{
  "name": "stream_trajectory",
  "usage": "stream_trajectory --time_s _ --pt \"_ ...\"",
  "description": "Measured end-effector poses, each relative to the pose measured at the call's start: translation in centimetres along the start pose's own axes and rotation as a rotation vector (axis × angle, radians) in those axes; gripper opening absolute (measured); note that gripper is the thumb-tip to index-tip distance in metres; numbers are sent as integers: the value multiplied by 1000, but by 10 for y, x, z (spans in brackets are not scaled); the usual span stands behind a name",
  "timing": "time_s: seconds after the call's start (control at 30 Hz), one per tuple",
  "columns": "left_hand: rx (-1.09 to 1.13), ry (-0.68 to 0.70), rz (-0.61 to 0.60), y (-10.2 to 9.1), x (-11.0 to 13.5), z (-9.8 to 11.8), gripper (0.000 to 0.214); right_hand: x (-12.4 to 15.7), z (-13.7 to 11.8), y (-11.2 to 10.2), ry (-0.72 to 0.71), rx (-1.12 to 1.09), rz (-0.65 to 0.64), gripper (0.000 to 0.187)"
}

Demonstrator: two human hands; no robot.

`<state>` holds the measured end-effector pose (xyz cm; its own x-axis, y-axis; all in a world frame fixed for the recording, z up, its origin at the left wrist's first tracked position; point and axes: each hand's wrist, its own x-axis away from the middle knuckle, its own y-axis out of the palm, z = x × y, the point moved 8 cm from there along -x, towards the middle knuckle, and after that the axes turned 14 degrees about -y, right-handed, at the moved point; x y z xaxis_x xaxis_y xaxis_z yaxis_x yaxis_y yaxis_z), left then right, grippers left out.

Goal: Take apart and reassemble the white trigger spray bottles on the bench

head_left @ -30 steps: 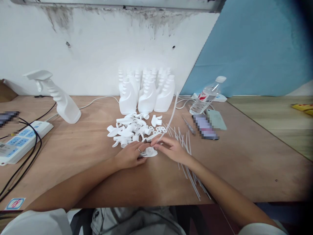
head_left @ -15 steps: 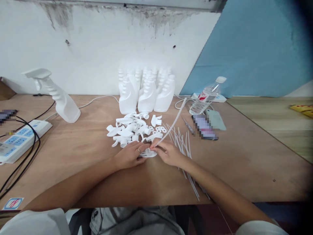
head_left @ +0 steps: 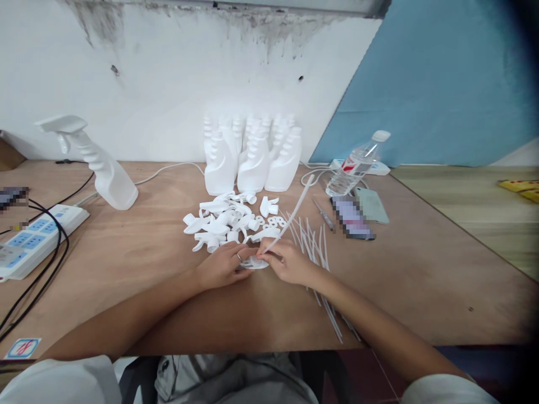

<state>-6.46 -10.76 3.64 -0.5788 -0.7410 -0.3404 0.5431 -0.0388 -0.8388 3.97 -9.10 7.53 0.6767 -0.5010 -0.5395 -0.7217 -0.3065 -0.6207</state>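
My left hand (head_left: 224,266) is closed around a white spray trigger head (head_left: 257,263), partly covered by the fingers, low over the table. Pinched in my right hand (head_left: 291,262) is a thin translucent plastic tube (head_left: 296,210), slanting up and to the right. The tube's lower end meets the trigger head, but my fingertips hide the joint. Just beyond my hands lies a pile of loose white trigger heads (head_left: 219,224), with small white washers (head_left: 277,222) at its right. Several more tubes (head_left: 322,255) are spread beside and under my right forearm.
White bottles (head_left: 252,168) stand grouped near the wall. An assembled spray bottle (head_left: 110,179) is at the left, behind a power strip (head_left: 63,216) with black cables. At the right are a water bottle (head_left: 349,171), phone (head_left: 352,217) and pen-like tool (head_left: 323,215).
The tube's free upper end has come down and nearer, and the tube looks less bent. Both hands have stayed in nearly the same place, still holding the same parts.
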Motion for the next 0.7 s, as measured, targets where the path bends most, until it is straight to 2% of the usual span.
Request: stream_trajectory --time_s 0.17,0.27,0.33,0.43,0.5,0.53,0.6,0.7 --pt "125 -111 -24 -5 -3 -6 36 11 18 0 134 18 113 15" --pt "282 -204 -65 -5 -3 -13 44 16 21 2 123 -1 105 14" --pt "410 -277 -39 -8 -2 -20 52 18 19 -1 84 22 122 21" --pt "535 -361 62 -16 0 -29 53 17 9 -10 -44 123 138 55" --pt "567 -390 108 -18 0 -32 49 15 -2 -10 -200 251 91 69" --pt "580 -382 114 -19 0 -31 46 14 -9 -8 -293 335 49 69" --pt "594 -306 96 -18 -1 -24 42 15 -19 -1 -458 495 -47 55" --pt "539 -161 12 -17 -2 -7 42 18 -26 7 -596 639 -151 40"
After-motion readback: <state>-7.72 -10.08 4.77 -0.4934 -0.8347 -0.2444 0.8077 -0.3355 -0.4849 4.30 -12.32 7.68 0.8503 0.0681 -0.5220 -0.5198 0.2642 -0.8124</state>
